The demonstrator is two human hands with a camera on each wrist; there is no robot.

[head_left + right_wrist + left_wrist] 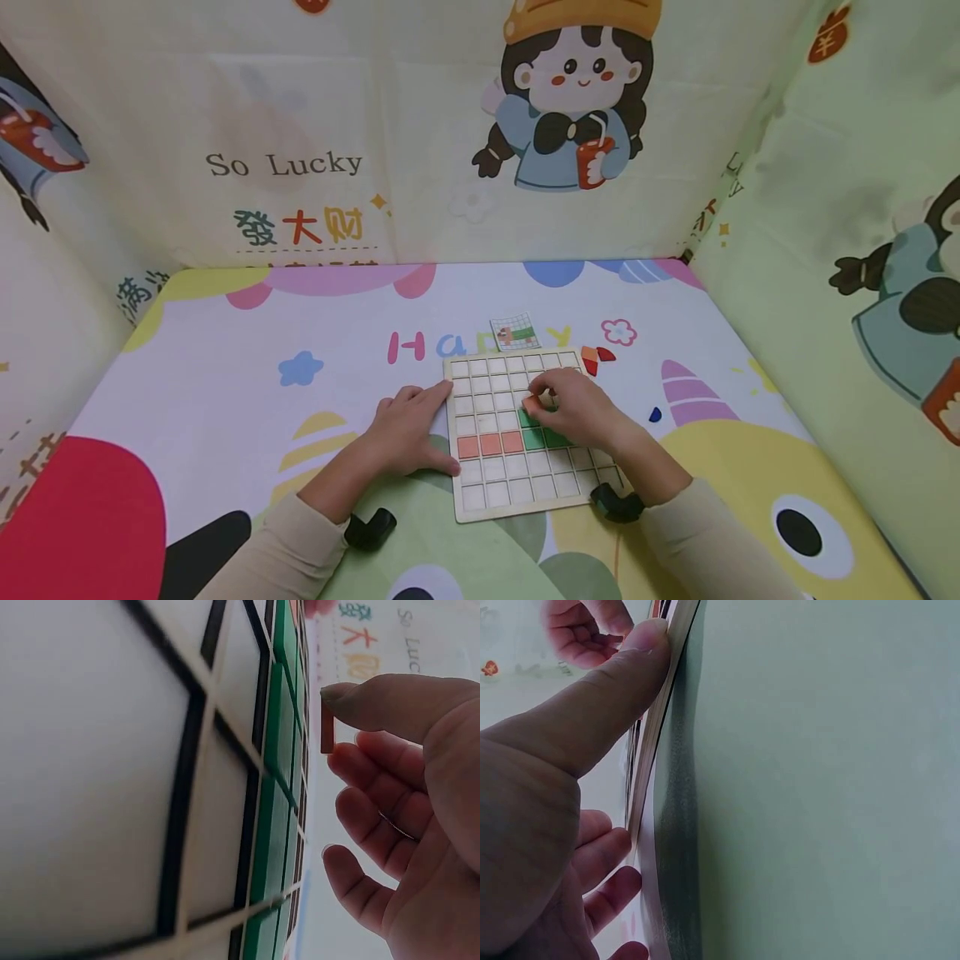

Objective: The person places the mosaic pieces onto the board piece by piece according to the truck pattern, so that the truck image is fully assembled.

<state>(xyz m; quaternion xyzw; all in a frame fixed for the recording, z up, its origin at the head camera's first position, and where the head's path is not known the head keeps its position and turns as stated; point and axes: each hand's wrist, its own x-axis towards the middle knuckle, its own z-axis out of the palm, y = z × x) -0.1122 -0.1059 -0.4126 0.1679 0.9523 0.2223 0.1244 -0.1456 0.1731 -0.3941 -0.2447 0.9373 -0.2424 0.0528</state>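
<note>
A wooden grid board (472, 500) with white cells lies on the table. My left hand (405, 432) is spread along its left side, with the index fingertip at the upper left edge and the straight thumb (622, 682) on the lower left edge. Above the board's middle, my right hand (581, 410) pinches a small orange-red tile (328, 724) between thumb and index finger. Three salmon tiles (490, 444) fill cells in one row at the left. Green tiles (533, 439) sit beside them, partly hidden under the right hand.
Behind the board lies a small pattern card (515, 332) with a coloured grid picture. Red and orange pieces (597, 358) are at the board's upper right corner, and a dark blue piece (656, 414) lies farther right. Printed cloth walls (420, 125) enclose the table.
</note>
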